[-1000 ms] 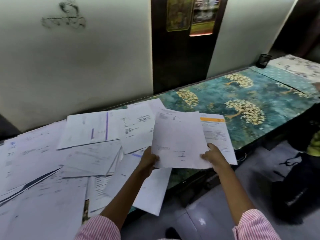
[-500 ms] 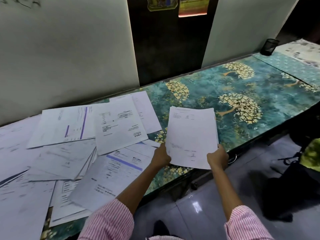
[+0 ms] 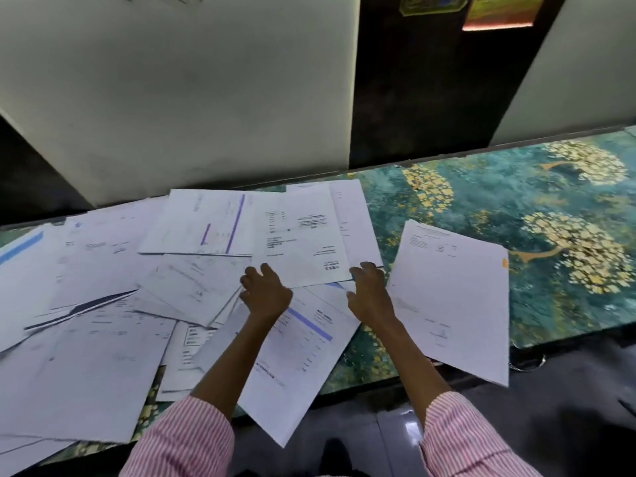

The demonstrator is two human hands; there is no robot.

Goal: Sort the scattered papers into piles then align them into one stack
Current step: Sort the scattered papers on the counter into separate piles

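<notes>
Many white printed papers [image 3: 103, 270] lie scattered and overlapping over the left half of the table. A small pile of sheets [image 3: 451, 297] lies apart on the right, its near corner hanging over the table's front edge. My left hand [image 3: 265, 292] and my right hand [image 3: 370, 296] reach forward side by side. Their fingertips touch the two near corners of a printed sheet [image 3: 299, 235] that lies flat on top of the scatter. The fingers of both hands are spread, and neither hand lifts anything. A sheet with a blue bar [image 3: 296, 356] lies under my forearms and overhangs the edge.
The table has a teal cover with yellow tree prints [image 3: 550, 235], bare on the right. A pale wall panel [image 3: 172, 98] and a dark post [image 3: 413, 98] stand right behind the table. Dark floor [image 3: 550, 425] runs along the front edge.
Both hands have set the held pile down on the table at the right and let go. They have moved left to the printed sheet in the middle. The view has swung left.
</notes>
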